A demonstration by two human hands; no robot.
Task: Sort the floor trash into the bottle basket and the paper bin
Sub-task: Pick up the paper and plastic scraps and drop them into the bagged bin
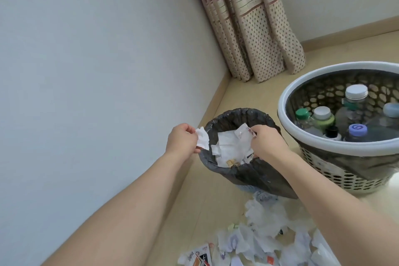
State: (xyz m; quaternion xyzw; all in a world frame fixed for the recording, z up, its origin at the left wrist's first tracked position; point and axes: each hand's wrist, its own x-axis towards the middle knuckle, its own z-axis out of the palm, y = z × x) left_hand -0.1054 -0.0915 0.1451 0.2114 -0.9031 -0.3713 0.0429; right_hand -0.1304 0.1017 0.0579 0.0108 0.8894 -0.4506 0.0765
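Both hands are over the paper bin (241, 170), each holding its own scrap so both can drop in one go. Left hand (181, 138) pinches a small white paper scrap (202, 137) at the bin's left rim, just outside the liner edge; it needs a slight move right before letting go or the scrap lands on the floor. Right hand (266, 142) has fingers curled round a second scrap (244, 130) with a red-printed edge, right above the paper already in the bin. The hands are apart, with the bin opening between them. The bin stands close to the wall, black liner folded over the rim, roughly half full of white paper, though depth is hard to judge from this angle. The bottle basket (323, 149) sits just right of the bin and already holds several capped bottles (354, 101), so the bottle side looks mostly done. The remaining paper pile (269, 233) lies on the floor (216, 190) near the camera, just in front of the bin, under the right forearm, within easy reach.
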